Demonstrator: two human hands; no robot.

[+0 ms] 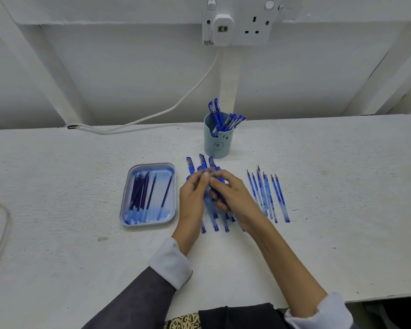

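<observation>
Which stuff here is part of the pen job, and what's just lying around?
In the job: left hand, right hand, capped pens they hold, tray of refills, row of uncapped pens, cup of pens.
Lying about: wall socket, plug, white cable, cord at the left edge.

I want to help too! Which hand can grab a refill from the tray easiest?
Probably the left hand: it sits right beside the tray of refills. The right hand is farther off, nearer the uncapped pens. Both are pinching a pen now.
</observation>
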